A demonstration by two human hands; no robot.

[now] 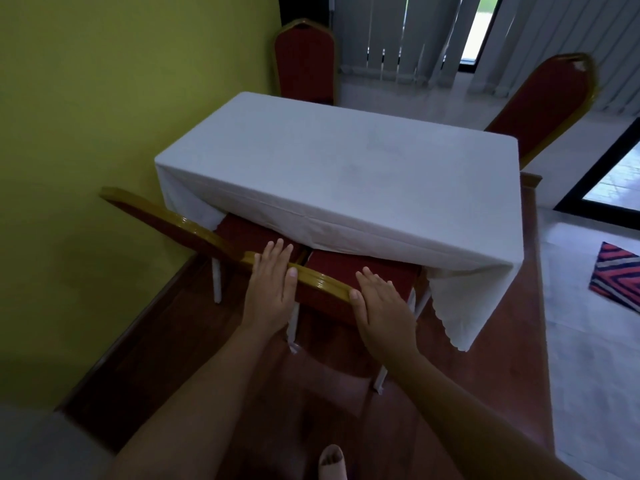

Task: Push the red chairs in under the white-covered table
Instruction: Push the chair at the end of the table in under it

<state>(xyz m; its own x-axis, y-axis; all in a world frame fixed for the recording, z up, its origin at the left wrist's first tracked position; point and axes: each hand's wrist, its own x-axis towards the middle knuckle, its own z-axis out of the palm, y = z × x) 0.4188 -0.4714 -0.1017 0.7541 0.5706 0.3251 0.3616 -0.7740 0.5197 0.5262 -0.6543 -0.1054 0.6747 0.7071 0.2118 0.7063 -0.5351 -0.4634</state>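
The table (332,157), under a white cloth, stands in the middle. Two red chairs with gold frames are at its near side, their seats partly under the hanging cloth. The left near chair (162,220) has its back tilted toward the green wall. My left hand (270,285) and my right hand (381,310) both lie over the gold top rim of the right near chair (322,299), fingers draped forward and thumbs on the rim. Its seat (363,268) reaches under the cloth's edge. Another red chair (304,64) stands at the far end and one more (543,105) at the far right corner.
A green wall (104,116) runs close along the left. The table stands on a wooden platform (502,341) with white tile floor to the right. A striped mat (616,275) lies on the tiles. Vertical blinds (398,39) hang behind. My foot (332,459) shows at the bottom.
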